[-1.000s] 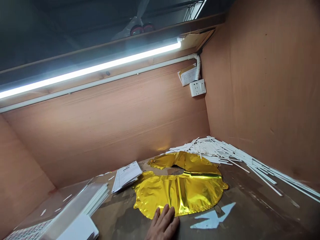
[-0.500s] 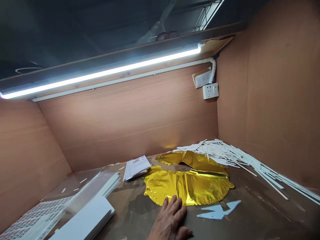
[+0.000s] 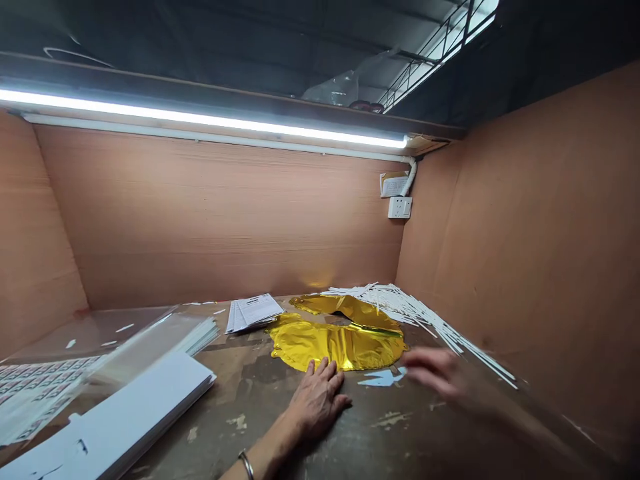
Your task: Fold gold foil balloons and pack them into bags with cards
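Note:
A flat gold foil balloon (image 3: 340,347) lies on the brown table, its shiny sheet curved round a gap. My left hand (image 3: 317,393) rests palm down at the balloon's near edge, fingers stretched out, fingertips touching the foil. My right hand (image 3: 435,370), smeared by motion, is at the balloon's right end. Its fingertips are by a small pale blue paper piece (image 3: 383,379); whether they hold anything I cannot make out.
Many thin white sticks (image 3: 425,317) lie along the right wall. Printed cards (image 3: 254,311) sit left of the balloon. Further left are a stack of white card (image 3: 150,400), clear plastic sleeves (image 3: 165,340) and label sheets (image 3: 43,383). A socket (image 3: 400,207) is on the back wall.
My right hand has come into view from the right, reaching the balloon's right end. The view has tilted and shifted. My left hand stays at the foil's near edge.

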A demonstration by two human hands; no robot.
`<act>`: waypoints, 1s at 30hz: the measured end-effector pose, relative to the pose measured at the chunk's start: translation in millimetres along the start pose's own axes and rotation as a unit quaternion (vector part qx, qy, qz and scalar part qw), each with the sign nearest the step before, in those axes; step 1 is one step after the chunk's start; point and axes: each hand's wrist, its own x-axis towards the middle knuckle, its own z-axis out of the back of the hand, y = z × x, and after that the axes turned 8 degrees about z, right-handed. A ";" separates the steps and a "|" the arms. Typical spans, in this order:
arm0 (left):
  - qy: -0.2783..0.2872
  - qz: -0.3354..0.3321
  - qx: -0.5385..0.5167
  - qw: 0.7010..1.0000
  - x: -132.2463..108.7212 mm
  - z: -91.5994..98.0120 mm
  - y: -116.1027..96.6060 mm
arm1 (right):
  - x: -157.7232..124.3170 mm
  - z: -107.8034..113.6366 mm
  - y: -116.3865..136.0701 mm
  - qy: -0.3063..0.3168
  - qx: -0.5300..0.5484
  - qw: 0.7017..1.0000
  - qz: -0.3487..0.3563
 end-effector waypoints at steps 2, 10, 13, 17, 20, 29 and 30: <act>-0.008 -0.001 -0.009 1.000 -0.4 -2.4 0.4 | 33.9 -9.3 -9.9 0.029 -0.015 0.999 0.018; -0.013 0.005 -0.081 0.997 1.7 -7.6 6.5 | 80.0 -58.9 -57.4 0.067 -0.051 0.996 -0.035; 0.010 0.010 -0.095 0.995 7.1 -8.2 8.7 | 78.9 -65.0 -69.2 0.044 -0.041 0.998 -0.027; 0.044 0.020 -0.086 0.995 17.2 -17.6 13.8 | 88.9 -57.0 -72.3 0.044 -0.030 0.999 0.005; 0.062 0.006 -0.079 0.995 20.0 -31.4 22.3 | 107.1 -42.0 -68.7 0.065 -0.034 0.997 0.038; -0.143 0.166 -0.138 0.966 74.7 14.9 20.7 | 155.9 -6.7 -40.1 0.108 -0.059 0.985 0.123; -0.138 0.194 -0.149 0.960 91.9 23.5 15.7 | 155.8 -6.5 -35.3 0.109 -0.058 0.984 0.128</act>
